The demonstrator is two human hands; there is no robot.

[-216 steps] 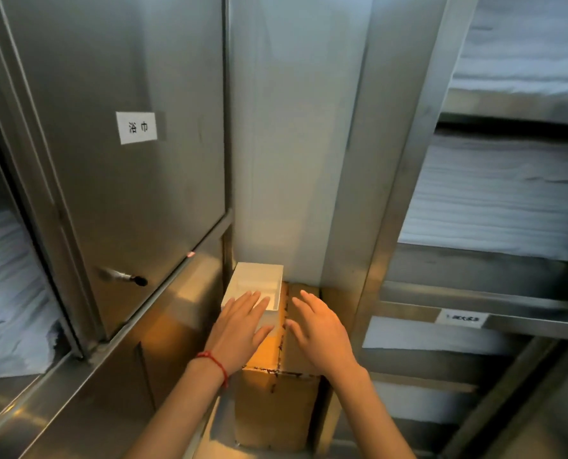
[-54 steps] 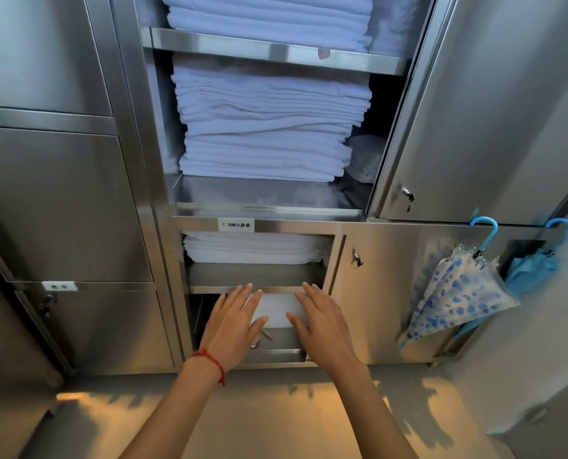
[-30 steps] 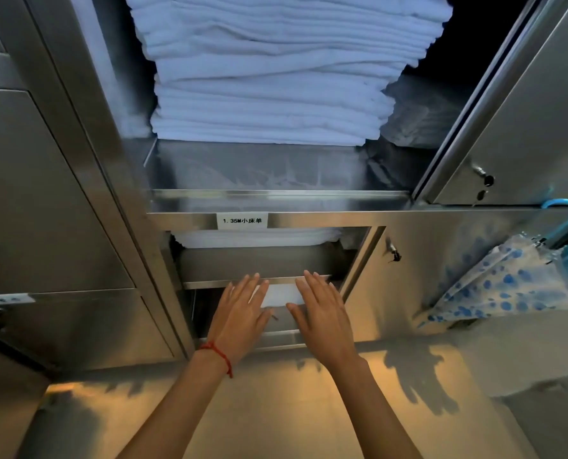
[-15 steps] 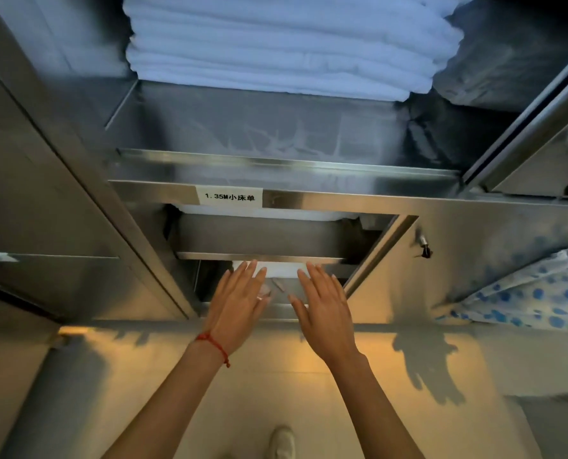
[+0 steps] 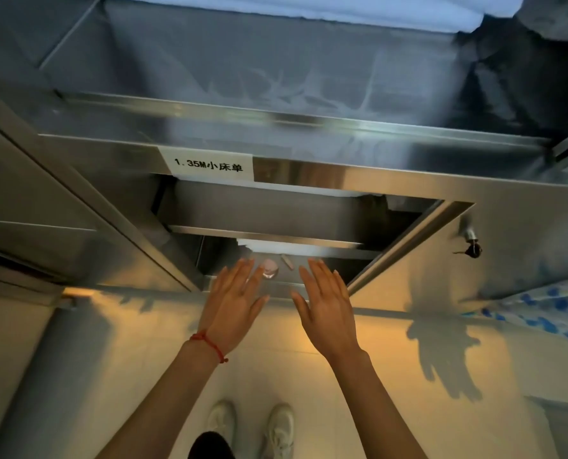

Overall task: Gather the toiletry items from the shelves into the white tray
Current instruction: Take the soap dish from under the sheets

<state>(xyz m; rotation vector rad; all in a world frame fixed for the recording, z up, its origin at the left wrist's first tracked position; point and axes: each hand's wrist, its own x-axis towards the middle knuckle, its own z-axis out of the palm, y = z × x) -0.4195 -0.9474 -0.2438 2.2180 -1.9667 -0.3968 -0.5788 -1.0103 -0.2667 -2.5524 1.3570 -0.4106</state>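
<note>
We hold our left hand (image 5: 234,299) and right hand (image 5: 325,304) flat with fingers spread, holding nothing, before the lowest shelf (image 5: 276,288). At 12 o'clock from them we count two small toiletry items: a round pink one (image 5: 270,266) and a small stick (image 5: 287,261). A white tray (image 5: 295,248) seems to lie just behind. Nothing looks gathered yet.

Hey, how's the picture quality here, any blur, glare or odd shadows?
Head view: warm yellow light falls on the floor while the steel cabinet reads cool grey; a hand-shaped shadow lies at right; the shelf edge is smeared by motion blur; wide-angle bending tilts the frame; left hand and right hand stay fairly sharp.
</note>
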